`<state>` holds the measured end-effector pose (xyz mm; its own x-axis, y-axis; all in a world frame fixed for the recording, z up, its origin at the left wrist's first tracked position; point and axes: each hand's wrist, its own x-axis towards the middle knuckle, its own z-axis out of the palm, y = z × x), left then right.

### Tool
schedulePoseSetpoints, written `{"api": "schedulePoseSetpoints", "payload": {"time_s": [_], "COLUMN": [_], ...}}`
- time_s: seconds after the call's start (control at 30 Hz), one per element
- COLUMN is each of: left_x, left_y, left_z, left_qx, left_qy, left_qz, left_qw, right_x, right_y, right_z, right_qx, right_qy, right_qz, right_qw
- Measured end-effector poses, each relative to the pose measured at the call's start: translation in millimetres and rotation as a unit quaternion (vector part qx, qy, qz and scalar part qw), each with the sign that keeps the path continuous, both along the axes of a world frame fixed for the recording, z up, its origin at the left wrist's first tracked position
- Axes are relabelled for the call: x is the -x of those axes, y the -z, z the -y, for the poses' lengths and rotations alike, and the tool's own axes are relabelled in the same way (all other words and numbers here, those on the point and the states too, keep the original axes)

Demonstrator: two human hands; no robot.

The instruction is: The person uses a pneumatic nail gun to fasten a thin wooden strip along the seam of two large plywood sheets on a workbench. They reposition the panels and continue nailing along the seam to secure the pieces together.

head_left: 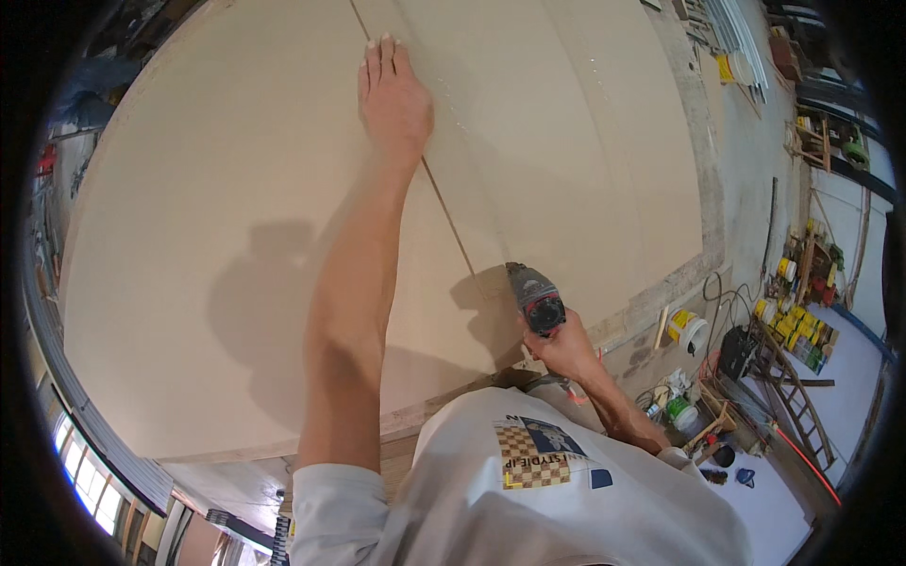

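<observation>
A large pale beige sheet of board [236, 189] fills most of the view as the work surface, its near edge curving from lower left toward the right. A thin straight seam [444, 203] runs from the far edge toward the near right. A flat hand [394, 99] lies on it far along the seam; a grey power tool [536, 298] rests near the seam's near end.
</observation>
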<state>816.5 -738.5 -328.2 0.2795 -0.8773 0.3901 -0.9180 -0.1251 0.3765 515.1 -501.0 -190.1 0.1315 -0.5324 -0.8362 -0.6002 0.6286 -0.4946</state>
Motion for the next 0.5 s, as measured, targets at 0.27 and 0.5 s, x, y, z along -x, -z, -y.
{"api": "schedulePoseSetpoints", "payload": {"time_s": [0.27, 0.5], "left_x": [4, 9], "left_y": [8, 10], "left_z": [-5, -6], "left_qx": [-0.033, -0.066], "left_qy": [0.010, 0.004], "left_qz": [-0.002, 0.010], "left_qw": [0.999, 0.998], "right_x": [5, 9], "right_y": [7, 4], "right_z": [-7, -6], "right_qx": [0.039, -0.036], "right_qy": [-0.017, 0.015], "right_qz": [0.002, 0.006], "right_qw": [0.999, 0.999]}}
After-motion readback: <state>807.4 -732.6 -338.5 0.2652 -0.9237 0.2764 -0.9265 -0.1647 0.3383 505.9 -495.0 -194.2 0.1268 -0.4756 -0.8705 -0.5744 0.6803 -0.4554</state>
